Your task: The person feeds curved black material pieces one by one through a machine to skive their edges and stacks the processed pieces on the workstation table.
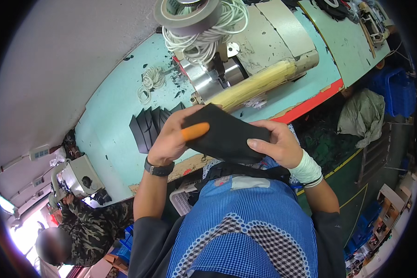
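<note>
Got a thin, flat, matte-black flexible panel [224,134] pinched at both ends, in front of the pale turquoise workbench [109,109] and near the long, rounded, pale-yellow bar [252,87]. Gripping the left end with the left hand [169,139], wearing an orange tubular thumb cover [195,132] there. Pinching the right end under the bare thumb of the right hand [285,146]. Also spotting fanned-out flat black pieces [145,129] on the bench, just beside the left hand.

To me the black panel [227,134] looked matt and smooth; on the worktable [109,111], a metal machine plate [200,79] gleamed.
</note>
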Demonstrator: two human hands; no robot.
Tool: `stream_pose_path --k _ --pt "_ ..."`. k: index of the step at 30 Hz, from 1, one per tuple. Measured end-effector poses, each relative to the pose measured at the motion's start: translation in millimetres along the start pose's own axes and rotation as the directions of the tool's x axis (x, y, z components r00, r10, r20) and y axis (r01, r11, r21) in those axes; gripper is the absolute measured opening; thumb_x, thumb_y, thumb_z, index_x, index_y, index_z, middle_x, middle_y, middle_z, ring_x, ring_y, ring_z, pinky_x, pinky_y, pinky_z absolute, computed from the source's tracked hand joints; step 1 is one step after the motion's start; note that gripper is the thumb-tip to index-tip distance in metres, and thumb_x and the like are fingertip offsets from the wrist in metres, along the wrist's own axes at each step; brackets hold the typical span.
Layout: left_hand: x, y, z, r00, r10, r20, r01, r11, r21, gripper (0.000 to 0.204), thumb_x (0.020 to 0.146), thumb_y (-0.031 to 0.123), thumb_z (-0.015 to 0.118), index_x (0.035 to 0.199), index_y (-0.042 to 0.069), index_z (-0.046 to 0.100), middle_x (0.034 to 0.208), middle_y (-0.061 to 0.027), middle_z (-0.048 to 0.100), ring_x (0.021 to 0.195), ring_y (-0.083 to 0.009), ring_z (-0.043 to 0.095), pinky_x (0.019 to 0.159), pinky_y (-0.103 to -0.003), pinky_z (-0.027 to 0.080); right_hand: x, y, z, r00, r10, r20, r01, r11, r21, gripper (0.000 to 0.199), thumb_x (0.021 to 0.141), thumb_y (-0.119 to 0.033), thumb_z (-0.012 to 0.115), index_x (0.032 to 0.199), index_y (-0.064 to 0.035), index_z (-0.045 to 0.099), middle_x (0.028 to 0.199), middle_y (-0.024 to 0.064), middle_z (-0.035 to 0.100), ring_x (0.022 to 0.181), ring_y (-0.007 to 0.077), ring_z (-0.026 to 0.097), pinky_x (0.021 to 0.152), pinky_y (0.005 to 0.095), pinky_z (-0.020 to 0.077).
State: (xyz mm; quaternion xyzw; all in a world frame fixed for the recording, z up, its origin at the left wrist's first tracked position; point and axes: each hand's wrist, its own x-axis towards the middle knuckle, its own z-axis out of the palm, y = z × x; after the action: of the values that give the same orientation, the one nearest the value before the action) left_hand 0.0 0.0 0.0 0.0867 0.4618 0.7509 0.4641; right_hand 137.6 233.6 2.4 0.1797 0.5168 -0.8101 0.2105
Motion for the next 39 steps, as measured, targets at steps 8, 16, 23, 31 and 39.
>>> stream_pose_path --k 8,16,23,31,39 --pt "47 15 -4 0.87 -0.432 -0.239 0.479 0.855 0.198 0.028 0.098 0.017 0.053 0.104 -0.009 0.062 0.095 -0.0082 0.068 0.076 -0.0099 0.064 0.065 -0.022 0.052 36 -18 -40 0.997 0.065 -0.046 -0.065 0.998 0.005 0.042 0.09 -0.012 0.067 0.123 0.0104 0.056 0.109 0.013 0.067 0.096 0.0139 0.064 0.086 0.0273 0.0517" --pt "49 6 0 0.841 -0.422 -0.337 0.405 0.906 -0.123 0.026 0.097 0.012 0.053 0.109 -0.01 0.061 0.1 -0.0162 0.069 0.083 -0.0185 0.071 0.073 -0.026 0.059 54 -28 -52 0.983 0.177 0.043 -0.177 0.984 -0.007 0.04 0.09 -0.017 0.068 0.119 0.01 0.06 0.104 0.0111 0.069 0.093 0.0136 0.064 0.084 0.0264 0.051" --pt "46 -12 -1 0.909 -0.281 -0.308 0.208 0.946 -0.25 0.031 0.096 0.01 0.056 0.118 -0.012 0.058 0.106 -0.0148 0.068 0.101 -0.0193 0.067 0.091 -0.03 0.054 43 -48 -61 0.989 0.145 -0.006 -0.145 0.987 -0.074 0.037 0.088 -0.017 0.068 0.114 0.0086 0.063 0.1 0.0088 0.069 0.092 0.0111 0.062 0.083 0.026 0.0495" --pt "53 -13 -16 0.864 -0.355 -0.356 0.326 0.935 -0.14 0.029 0.097 0.011 0.054 0.114 -0.012 0.059 0.102 -0.0157 0.07 0.085 -0.02 0.072 0.075 -0.027 0.06 44 -47 -51 0.986 0.165 -0.005 -0.165 0.985 -0.056 0.035 0.088 -0.018 0.067 0.111 0.0083 0.063 0.099 0.0082 0.069 0.09 0.0115 0.062 0.081 0.027 0.0501" --pt "50 -1 -18 0.859 -0.394 -0.327 0.357 0.919 -0.17 0.028 0.098 0.014 0.056 0.111 -0.009 0.062 0.099 -0.0134 0.07 0.084 -0.017 0.07 0.075 -0.025 0.058 48 -48 -46 0.983 0.179 -0.042 -0.183 0.978 -0.103 0.034 0.086 -0.016 0.066 0.11 0.0081 0.063 0.098 0.0074 0.068 0.089 0.0111 0.061 0.08 0.0262 0.0487"
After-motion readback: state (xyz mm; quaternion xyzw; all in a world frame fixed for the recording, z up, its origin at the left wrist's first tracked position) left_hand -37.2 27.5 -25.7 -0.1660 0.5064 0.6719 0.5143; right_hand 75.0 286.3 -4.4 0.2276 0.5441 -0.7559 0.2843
